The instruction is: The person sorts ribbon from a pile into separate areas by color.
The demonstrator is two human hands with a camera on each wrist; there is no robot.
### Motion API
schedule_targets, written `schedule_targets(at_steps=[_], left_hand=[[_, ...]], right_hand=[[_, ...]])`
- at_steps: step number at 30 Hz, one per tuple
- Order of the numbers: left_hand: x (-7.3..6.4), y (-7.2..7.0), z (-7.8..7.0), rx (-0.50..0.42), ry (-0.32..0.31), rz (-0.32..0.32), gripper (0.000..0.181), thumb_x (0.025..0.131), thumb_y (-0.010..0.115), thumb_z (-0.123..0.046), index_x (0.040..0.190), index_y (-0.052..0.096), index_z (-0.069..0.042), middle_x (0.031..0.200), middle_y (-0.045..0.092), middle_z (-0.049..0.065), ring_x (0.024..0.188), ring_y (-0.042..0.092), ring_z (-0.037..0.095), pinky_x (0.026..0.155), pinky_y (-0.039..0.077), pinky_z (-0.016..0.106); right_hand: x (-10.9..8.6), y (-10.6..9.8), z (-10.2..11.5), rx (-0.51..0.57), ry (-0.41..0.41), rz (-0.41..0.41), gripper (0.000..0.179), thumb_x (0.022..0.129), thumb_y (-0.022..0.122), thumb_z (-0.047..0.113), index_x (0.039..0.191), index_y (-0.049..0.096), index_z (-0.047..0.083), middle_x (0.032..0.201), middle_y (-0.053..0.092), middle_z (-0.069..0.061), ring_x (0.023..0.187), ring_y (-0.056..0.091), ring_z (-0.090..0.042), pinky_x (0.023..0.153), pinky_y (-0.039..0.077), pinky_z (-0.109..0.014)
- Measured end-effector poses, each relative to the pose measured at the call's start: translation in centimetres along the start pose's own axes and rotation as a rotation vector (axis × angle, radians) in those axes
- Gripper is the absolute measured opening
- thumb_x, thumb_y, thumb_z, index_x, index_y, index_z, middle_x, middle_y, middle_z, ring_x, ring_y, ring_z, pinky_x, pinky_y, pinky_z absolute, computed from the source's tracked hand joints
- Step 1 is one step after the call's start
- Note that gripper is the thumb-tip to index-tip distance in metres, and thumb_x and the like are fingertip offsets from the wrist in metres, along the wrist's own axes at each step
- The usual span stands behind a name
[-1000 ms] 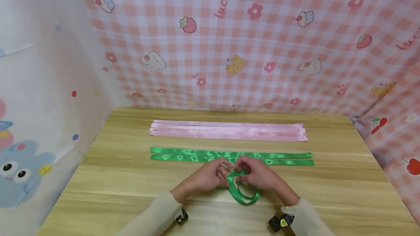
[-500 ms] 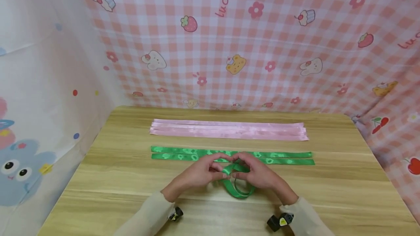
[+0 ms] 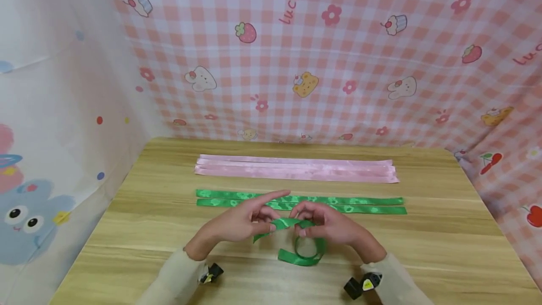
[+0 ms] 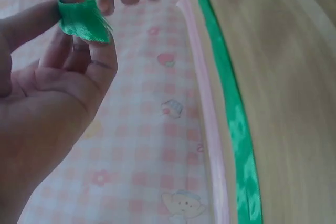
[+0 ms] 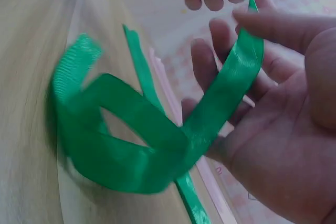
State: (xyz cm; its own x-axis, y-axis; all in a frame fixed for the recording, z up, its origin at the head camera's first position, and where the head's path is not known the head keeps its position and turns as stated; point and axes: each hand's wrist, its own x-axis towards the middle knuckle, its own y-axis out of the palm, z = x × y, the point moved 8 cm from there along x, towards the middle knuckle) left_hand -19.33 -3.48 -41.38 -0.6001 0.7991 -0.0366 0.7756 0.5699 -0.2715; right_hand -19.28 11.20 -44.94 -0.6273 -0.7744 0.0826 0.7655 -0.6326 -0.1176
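My left hand pinches a green satin ribbon close to one end, its index finger stretched out. In the left wrist view the short end of the ribbon folds over the fingers and shows a frayed edge. A short span away, my right hand holds the same ribbon between thumb and fingers. From there the rest hangs in loose curls below the right palm, as the right wrist view shows along the ribbon. The other end curls toward the left, low over the table.
Two green ribbons lie straight and parallel just beyond the hands on the wooden table. Farther back, several pink ribbons lie side by side. A pink checked cloth hangs behind the table, and a white printed cloth at the left.
The hands were together at the ribbon; the left hand has moved left, drawing out its end. The loop below has loosened, and its lower end now points left.
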Motion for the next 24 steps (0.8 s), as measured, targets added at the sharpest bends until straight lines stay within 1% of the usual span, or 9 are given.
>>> schedule_targets(at_steps=[2,4,7,10,13,15,18,21,24], left_hand=[[-0.5,-0.2,-0.4,0.0,0.018,0.021,0.072,0.097,0.058,0.0,0.157,0.026,-0.025,0.109,0.072,0.008,0.074,0.058,0.011,0.065,0.046,0.022],[-0.9,-0.5,-0.7,0.006,0.036,0.03,0.068,0.098,0.058,-0.002,0.156,0.029,-0.022,0.106,0.073,0.008,0.076,0.058,0.011,0.066,0.045,0.022],[-1.6,-1.1,-1.2,0.007,0.055,0.03,0.063,0.1,0.056,-0.005,0.155,0.03,-0.02,0.104,0.073,0.008,0.078,0.057,0.01,0.064,0.042,0.022],[-2.3,-2.0,-1.5,0.001,0.078,0.007,0.061,0.1,0.055,-0.004,0.155,0.03,-0.016,0.104,0.073,0.011,0.075,0.053,0.01,0.062,0.04,0.022],[-3.1,-3.2,-1.6,0.02,0.09,-0.047,0.06,0.099,0.056,-0.003,0.154,0.032,-0.012,0.102,0.073,0.012,0.071,0.051,0.01,0.057,0.037,0.022],[-3.7,-4.1,-1.5,0.037,0.083,-0.091,0.059,0.099,0.057,-0.002,0.153,0.034,-0.011,0.099,0.072,0.011,0.069,0.05,0.01,0.056,0.037,0.022],[-5.0,-5.3,-1.2,0.055,0.062,-0.133,0.058,0.098,0.058,-0.002,0.151,0.037,-0.011,0.096,0.07,0.01,0.064,0.045,0.008,0.054,0.037,0.023],[-6.3,-6.4,-0.5,0.056,0.032,-0.159,0.058,0.097,0.06,-0.001,0.15,0.039,-0.012,0.091,0.067,0.007,0.061,0.04,0.006,0.05,0.035,0.026],[-7.5,-7.5,0.3,0.047,-0.01,-0.186,0.057,0.095,0.063,-0.002,0.148,0.042,-0.011,0.086,0.067,0.002,0.061,0.043,0.007,0.05,0.036,0.027]], right_hand=[[-0.1,0.2,0.6,0.038,-0.026,0.021,0.032,0.095,0.06,-0.002,0.123,0.048,-0.008,0.102,0.061,-0.02,0.096,0.06,-0.019,0.092,0.048,-0.03],[-0.3,0.3,1.1,0.066,-0.05,0.025,0.034,0.094,0.059,-0.005,0.125,0.045,-0.011,0.105,0.06,-0.012,0.098,0.057,-0.018,0.097,0.046,-0.029],[-0.6,0.4,2.0,0.098,-0.092,0.032,0.035,0.094,0.056,-0.008,0.126,0.041,-0.014,0.108,0.056,-0.008,0.099,0.054,-0.018,0.097,0.046,-0.029],[-0.9,0.1,2.4,0.118,-0.093,0.024,0.034,0.096,0.055,-0.005,0.126,0.041,-0.013,0.1,0.055,-0.004,0.089,0.055,-0.014,0.084,0.051,-0.027],[-1.3,-0.6,2.8,0.119,-0.092,-0.011,0.03,0.098,0.053,-0.003,0.125,0.041,-0.011,0.091,0.054,0.0,0.075,0.052,-0.015,0.07,0.05,-0.027],[-1.6,-1.3,3.0,0.111,-0.097,-0.051,0.026,0.099,0.051,-0.003,0.123,0.044,-0.008,0.086,0.053,0.001,0.068,0.048,-0.019,0.063,0.047,-0.029],[-2.4,-2.4,3.4,0.085,-0.108,-0.106,0.023,0.099,0.049,-0.005,0.122,0.048,-0.001,0.083,0.052,0.001,0.064,0.041,-0.024,0.057,0.041,-0.032],[-3.4,-3.4,3.8,0.047,-0.106,-0.147,0.023,0.1,0.048,-0.006,0.121,0.049,0.003,0.082,0.052,0.001,0.062,0.039,-0.025,0.055,0.039,-0.034],[-4.6,-4.2,4.0,0.023,-0.074,-0.183,0.025,0.1,0.048,-0.005,0.121,0.051,0.006,0.082,0.054,0.003,0.062,0.037,-0.026,0.055,0.038,-0.035]])
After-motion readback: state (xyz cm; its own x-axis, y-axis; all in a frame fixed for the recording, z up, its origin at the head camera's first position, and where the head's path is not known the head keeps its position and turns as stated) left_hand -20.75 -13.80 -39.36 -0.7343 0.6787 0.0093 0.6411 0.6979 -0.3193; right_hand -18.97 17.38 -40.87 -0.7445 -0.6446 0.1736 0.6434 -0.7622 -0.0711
